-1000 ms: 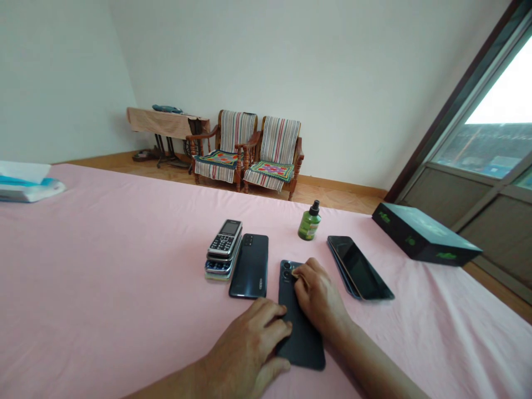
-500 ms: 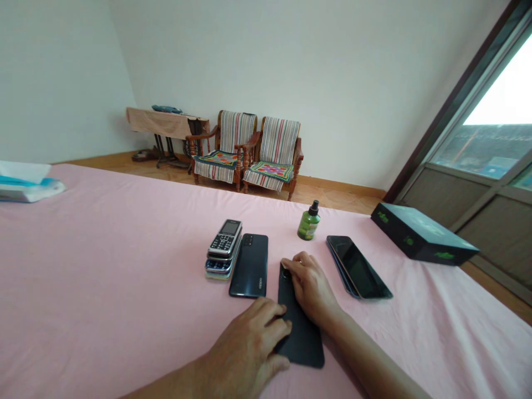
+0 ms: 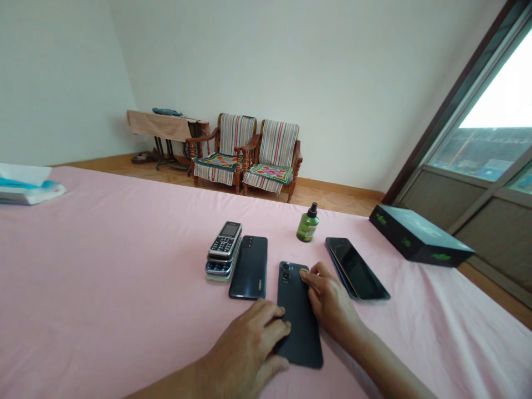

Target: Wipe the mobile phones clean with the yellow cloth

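Note:
A dark smartphone (image 3: pixel 298 321) lies back up on the pink cloth, its camera lenses at the far left corner. My left hand (image 3: pixel 253 343) rests at its near left side, fingers apart, fingertips on the phone's back and edge. At the phone's far right corner my right hand (image 3: pixel 332 299) has its fingers drawn together and pressed on the back. Something small and yellowish shows beneath the fingertips, too little to name. Left of this phone lies another dark smartphone (image 3: pixel 250 269), back up, beside a stack of keypad phones (image 3: pixel 225 244).
A green spray bottle (image 3: pixel 307 224) stands beyond the hands. To the right are stacked smartphones (image 3: pixel 359 269) and a black box (image 3: pixel 419 235). A tissue pack (image 3: pixel 31 188) sits at the far left of the pink cloth (image 3: pixel 124 266). Two wooden chairs (image 3: pixel 270 152) stand behind.
My right hand has slid rightward across the phone's top, from the camera lenses to the far right corner, uncovering the lenses. My left hand stays in place.

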`<state>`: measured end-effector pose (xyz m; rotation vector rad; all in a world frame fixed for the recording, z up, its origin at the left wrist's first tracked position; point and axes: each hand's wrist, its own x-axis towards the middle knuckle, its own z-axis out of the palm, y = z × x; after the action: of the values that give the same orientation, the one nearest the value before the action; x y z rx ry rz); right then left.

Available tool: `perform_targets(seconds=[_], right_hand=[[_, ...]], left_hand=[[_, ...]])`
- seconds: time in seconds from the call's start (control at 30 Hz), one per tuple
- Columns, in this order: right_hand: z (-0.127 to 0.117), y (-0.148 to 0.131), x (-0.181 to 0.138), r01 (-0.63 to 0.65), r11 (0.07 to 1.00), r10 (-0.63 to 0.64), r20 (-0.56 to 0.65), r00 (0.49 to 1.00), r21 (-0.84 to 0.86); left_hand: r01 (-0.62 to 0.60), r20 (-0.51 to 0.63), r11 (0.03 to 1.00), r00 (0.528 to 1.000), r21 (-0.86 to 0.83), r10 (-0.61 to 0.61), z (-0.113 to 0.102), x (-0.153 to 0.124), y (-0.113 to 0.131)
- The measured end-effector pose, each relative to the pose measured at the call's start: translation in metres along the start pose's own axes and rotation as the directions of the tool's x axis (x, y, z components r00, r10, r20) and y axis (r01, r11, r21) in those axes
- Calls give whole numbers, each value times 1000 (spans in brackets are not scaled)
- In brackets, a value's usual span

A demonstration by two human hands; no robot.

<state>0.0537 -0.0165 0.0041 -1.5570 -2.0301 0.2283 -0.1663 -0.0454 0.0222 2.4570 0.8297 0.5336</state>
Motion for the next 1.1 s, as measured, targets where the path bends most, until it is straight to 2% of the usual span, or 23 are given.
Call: perform_targets(seconds=[0.17,0.33,0.43,0.6,0.73,0.83,1.03,1.1], right_hand=[[-1,-16,-41,14,993,-18,31,999,117],[-4,-32,-70,34,996,-46,157,987,77],[-8,-32,-58,50,999,-51,150,987,13],[-10,-18,-3,49,994,-44,49,998,-97],[-3,-8,26,62,987,-58,34,998,-146],[2,-10,22,75,989,-73,21,997,-125],[-1,-32,-23,109,994,-108,67,992,-15],[-2,-33,-29,114,993,-115,78,990,14]], left_hand=[[25,8,1000,1000,0,-25,-1,1,2],[66,23,998,998,3,-66,-4,2,8],[64,24,998,998,9,-64,-5,3,9],[38,23,999,999,0,-38,-5,2,7],[51,16,998,999,-23,-51,-7,1,8],[50,14,998,999,-32,-49,-9,2,8],[72,18,996,997,-51,-71,-8,2,10],[89,9,995,996,-47,-89,-7,2,11]])
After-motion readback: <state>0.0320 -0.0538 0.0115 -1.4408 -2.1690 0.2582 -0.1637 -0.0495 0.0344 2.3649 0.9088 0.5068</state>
